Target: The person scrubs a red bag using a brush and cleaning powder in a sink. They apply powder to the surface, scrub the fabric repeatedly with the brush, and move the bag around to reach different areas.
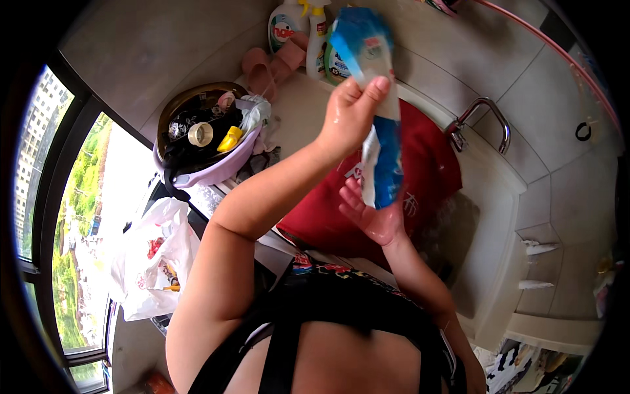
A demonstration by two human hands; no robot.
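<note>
My left hand [352, 111] is raised above the laundry sink and grips the middle of a blue and white plastic packet [386, 143], which hangs long and upright. Its lower end reaches down to my right hand [376, 216], whose palm is turned up with the fingers apart below and beside the packet. Both hands look wet. Under them a red cloth or bag [315, 212] with white printed characters is spread over the sink. Whether any powder or liquid leaves the packet cannot be made out.
A chrome faucet [482, 111] stands at the sink's back wall. Cleaner bottles [290, 24] and pink slippers [258, 74] are behind. A lilac basin [226, 170] with dark items stands at the left, above a white plastic bag [147, 276] near the window. The sink's rim [507, 246] bounds the right side.
</note>
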